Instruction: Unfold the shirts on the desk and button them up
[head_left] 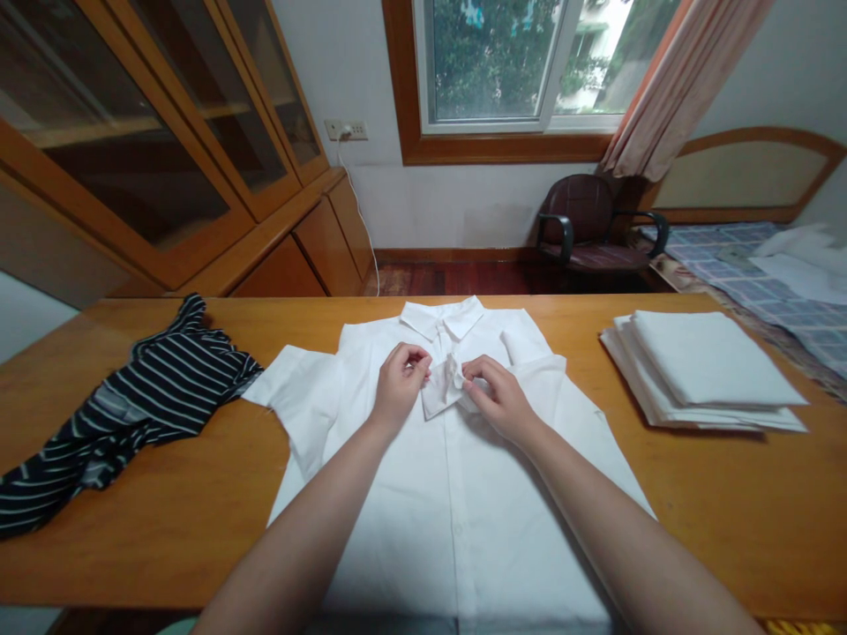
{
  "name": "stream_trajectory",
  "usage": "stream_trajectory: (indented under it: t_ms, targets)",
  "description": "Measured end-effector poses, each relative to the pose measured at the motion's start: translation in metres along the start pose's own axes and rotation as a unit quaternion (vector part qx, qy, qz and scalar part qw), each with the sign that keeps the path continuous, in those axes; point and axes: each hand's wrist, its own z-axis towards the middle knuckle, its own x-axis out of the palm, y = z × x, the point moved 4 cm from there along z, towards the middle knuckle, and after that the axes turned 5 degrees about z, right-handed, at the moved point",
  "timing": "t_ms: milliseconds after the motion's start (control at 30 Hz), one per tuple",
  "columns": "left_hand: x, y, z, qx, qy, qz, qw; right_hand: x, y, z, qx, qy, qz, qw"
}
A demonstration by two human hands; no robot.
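A white short-sleeved shirt (397, 494) lies front side up on the wooden table, its collar (442, 317) toward the far edge. One sleeve (297, 388) extends to the left; the other is drawn inward over the chest. Above the button placket, my left hand (402, 381) pinches the left edge of the gathered white fabric. My right hand (496, 395) holds the same bunched cloth from the right, thumb and fingers closed on it. The fingertips are a short distance apart, with crumpled fabric between them.
A black-and-white striped garment (172, 379) lies at the left of the table (218, 520). Folded white cloths (708, 362) are stacked at the right. Beyond the table are a cabinet (265, 212), an armchair (582, 220) and a bed (760, 273).
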Motion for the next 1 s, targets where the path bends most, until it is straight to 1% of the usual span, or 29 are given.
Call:
stream_trajectory:
  t_ms: [67,167,233,300,400,600,767,1000]
  targets:
    - [0.003,-0.008,-0.005,0.045,0.031,0.023,0.998,-0.001,-0.004,0.001,0.014,-0.014,-0.008,1.0]
    - [0.009,-0.022,-0.012,0.13,0.082,0.078,0.985,0.0,-0.005,0.002,0.023,-0.014,-0.018,0.999]
    - [0.013,-0.026,-0.014,0.159,0.105,0.104,0.976,0.001,-0.004,0.002,0.026,-0.01,-0.022,0.999]
    - [0.015,-0.026,-0.014,0.17,0.113,0.125,0.971,0.003,-0.003,0.002,0.027,-0.008,-0.024,0.999]
    - [0.016,-0.022,-0.011,0.168,0.11,0.138,0.97,0.004,-0.002,0.002,0.026,0.001,-0.026,0.999]
    - [0.014,-0.013,-0.007,0.129,0.092,0.115,0.981,0.006,0.0,0.002,0.003,0.039,-0.022,0.999]
    - [0.014,-0.011,-0.006,0.099,0.076,0.114,0.986,0.007,0.0,0.002,0.002,0.061,-0.012,0.998]
    - [0.014,-0.009,-0.006,0.083,0.065,0.126,0.986,0.008,-0.003,0.003,0.005,0.08,0.006,0.997]
